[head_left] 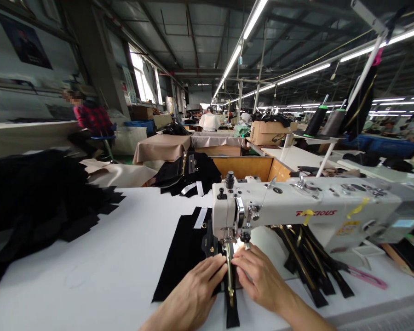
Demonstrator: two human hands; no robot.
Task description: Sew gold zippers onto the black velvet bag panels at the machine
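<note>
A black zipper with gold teeth point(230, 276) runs lengthwise under the needle area of a white sewing machine point(279, 202), its tail hanging toward me. To its left lies a black fabric panel point(179, 257) with a white strip, a gold ring and a dark tab. My left hand point(196, 285) rests flat on this panel, fingers stretched out, fingertips against the zipper's left edge. On the other side, my right hand point(258, 276) has bent fingers closed at the zipper's right edge, close to the presser foot. Its fingertips partly hide the tape there.
More zippers point(305, 257) lie under the machine arm beside pink-handled scissors point(367, 277). A dark fabric pile point(41, 202) covers the table's left. Black pieces point(193, 172) are stacked behind. Thread cones point(315, 122) stand at right. A person in a plaid shirt point(93, 118) sits at far left.
</note>
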